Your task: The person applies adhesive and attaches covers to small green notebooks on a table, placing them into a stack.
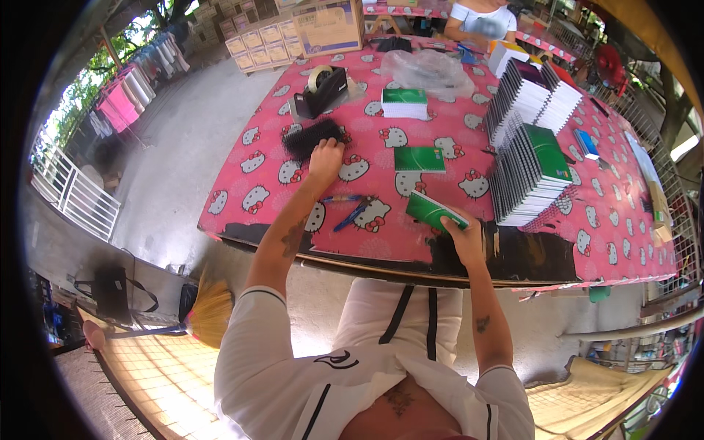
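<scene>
At the near edge of the table, my right hand [466, 238] grips a small green-covered notebook [429, 211], tilted, its thumb on the cover. My left hand [327, 156] reaches forward, its fingers curled onto the right end of a pile of black spiral binding coils [308, 139]. Whether it has one coil or several cannot be made out. Between the hands and a little beyond, another green notebook [419, 159] lies flat. A low stack of green-covered pads [405, 104] sits behind it. Two pens [353, 214] rest between my forearms.
Tall stacks of spiral-bound green notebooks [529, 180] stand to the right, with more bound stacks [524, 95] behind. A black tape dispenser [320, 92], crumpled clear plastic [433, 72] and a cardboard box [328, 28] lie farther back. Another person [480, 22] is beyond the table.
</scene>
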Demonstrator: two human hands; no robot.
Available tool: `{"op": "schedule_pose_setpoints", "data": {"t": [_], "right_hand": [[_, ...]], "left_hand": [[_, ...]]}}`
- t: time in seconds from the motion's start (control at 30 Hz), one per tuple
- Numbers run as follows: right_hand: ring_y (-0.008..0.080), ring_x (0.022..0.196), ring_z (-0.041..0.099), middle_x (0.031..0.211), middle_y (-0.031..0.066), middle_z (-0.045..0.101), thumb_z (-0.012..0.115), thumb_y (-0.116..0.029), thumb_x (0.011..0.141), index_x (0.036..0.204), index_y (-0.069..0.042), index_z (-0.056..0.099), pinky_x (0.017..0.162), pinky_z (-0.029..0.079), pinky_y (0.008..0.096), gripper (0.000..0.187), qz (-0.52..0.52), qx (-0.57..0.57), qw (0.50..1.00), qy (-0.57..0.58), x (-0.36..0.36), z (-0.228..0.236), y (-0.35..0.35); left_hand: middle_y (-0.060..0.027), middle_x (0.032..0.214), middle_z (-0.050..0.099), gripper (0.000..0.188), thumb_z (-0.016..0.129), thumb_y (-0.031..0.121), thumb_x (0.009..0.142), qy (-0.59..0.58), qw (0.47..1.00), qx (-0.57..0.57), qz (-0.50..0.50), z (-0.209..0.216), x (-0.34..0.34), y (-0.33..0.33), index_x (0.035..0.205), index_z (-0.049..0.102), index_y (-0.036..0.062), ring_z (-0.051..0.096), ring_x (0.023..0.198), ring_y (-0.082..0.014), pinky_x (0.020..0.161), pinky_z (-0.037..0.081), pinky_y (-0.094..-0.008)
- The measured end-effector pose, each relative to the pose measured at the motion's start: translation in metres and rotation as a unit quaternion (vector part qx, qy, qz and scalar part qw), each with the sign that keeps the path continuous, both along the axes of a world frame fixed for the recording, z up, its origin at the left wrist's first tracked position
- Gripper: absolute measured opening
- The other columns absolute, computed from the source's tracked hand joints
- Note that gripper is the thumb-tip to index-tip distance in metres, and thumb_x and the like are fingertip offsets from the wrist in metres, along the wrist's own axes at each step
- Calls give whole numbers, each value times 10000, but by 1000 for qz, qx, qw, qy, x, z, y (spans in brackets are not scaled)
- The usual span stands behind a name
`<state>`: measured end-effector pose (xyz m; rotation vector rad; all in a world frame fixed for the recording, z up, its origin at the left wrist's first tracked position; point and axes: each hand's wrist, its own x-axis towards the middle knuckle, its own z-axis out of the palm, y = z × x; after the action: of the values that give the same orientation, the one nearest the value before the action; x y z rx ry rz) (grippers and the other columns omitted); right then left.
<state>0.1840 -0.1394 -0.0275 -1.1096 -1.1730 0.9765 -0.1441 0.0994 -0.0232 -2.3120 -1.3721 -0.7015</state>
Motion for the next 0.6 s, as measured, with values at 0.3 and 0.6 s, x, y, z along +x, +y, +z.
{"op": "schedule_pose_setpoints", "data": {"t": [0.3,0.6], "right_hand": [[83,909,605,1001,31,706,674,-61,942,1175,29,685,822,490,245,250,-1,-4,999,-51,3,-4,-1],[76,901,597,986,23,704,660,-44,947,1171,23,690,808,487,238,236,-33,9,997,-69,8,-3,-5]], "left_hand": [[-121,914,607,119,594,105,930,-52,997,28,-44,-8,8,-11,1037,612,56,613,883,-347,761,525,-438],[-121,853,656,179,648,72,913,-237,924,-121,-276,44,84,-134,1084,701,59,654,706,-291,620,526,-397]]}}
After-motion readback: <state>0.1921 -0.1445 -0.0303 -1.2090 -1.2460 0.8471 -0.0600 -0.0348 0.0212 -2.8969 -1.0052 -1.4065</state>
